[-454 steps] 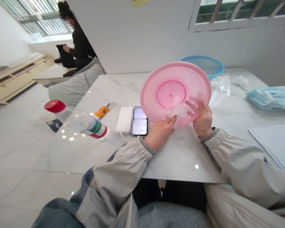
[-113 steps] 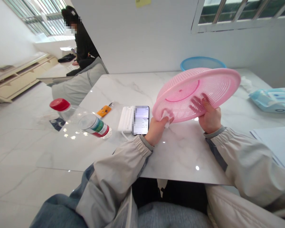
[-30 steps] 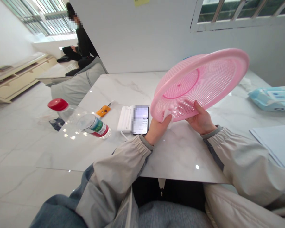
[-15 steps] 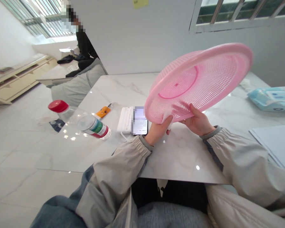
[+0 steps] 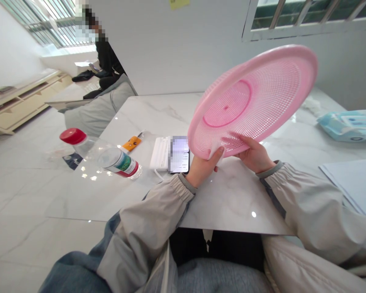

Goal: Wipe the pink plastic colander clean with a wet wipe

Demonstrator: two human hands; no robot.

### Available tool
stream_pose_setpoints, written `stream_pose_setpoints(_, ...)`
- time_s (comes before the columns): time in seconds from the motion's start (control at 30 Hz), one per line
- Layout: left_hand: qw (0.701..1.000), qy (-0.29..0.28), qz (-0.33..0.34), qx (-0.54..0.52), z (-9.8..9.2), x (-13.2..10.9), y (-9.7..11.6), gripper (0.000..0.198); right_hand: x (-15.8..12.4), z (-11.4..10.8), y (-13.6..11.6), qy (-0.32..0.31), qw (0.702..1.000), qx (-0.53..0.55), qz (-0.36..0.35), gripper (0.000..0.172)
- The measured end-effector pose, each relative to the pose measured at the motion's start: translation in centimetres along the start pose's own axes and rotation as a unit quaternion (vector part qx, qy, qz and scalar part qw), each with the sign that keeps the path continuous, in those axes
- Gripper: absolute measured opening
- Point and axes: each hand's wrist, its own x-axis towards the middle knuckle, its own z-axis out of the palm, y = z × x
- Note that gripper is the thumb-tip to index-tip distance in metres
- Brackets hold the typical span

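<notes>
A round pink mesh plastic basket [image 5: 280, 99] is held tilted above the table, its open side turned partly towards me. My left hand [image 5: 203, 167] is closed at the near lower rim, pinching a thin white wipe [image 5: 215, 147] against it with the thumb on top. To its right, my right hand [image 5: 256, 156] grips the same rim, its thumb and part of the fingers over the inside of the basket. The fingertips beneath the rim are mostly hidden.
On the marble-patterned table [image 5: 232, 199] lie a phone [image 5: 179, 156], a white power bank [image 5: 160, 154] and an orange item [image 5: 131, 143]. A red-capped bottle [image 5: 122, 162] is at left. Blue wipes pack [image 5: 350, 125] and papers [image 5: 354, 183] lie right. A person [image 5: 108, 61] sits far left.
The basket has tilted further, its far right rim rising and shifting left, so more of its inside faces me. Both hands keep their hold at the near rim.
</notes>
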Motion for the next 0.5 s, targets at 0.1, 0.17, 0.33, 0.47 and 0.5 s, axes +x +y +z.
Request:
stream_pose_setpoints(0.1,1.000,0.003,0.003,-0.006,0.2,0.1,-0.5,0.049,0.1,0.0,0.0,0.004,1.000,0.000,0.004,0.032)
stream_pose_setpoints(0.17,1.000,-0.003,0.008,-0.021,0.3,0.2,-1.0,0.044,0.2,-0.2,0.2,0.006,1.000,0.002,0.005,0.031)
stream_pose_setpoints(0.33,0.998,-0.054,0.039,-0.013,0.4,0.3,-1.3,0.036,0.4,-0.4,0.5,0.014,1.000,0.007,-0.005,0.032)
stream_pose_setpoints(0.47,0.996,-0.078,0.040,0.031,-0.1,0.4,-1.1,0.050,0.4,-0.3,0.3,0.022,1.000,0.011,0.000,0.032)
stream_pose_setpoints(0.5,0.996,-0.080,0.032,0.030,-0.1,0.4,-1.0,0.053,0.4,-0.2,0.3,0.023,1.000,0.011,0.001,0.032)
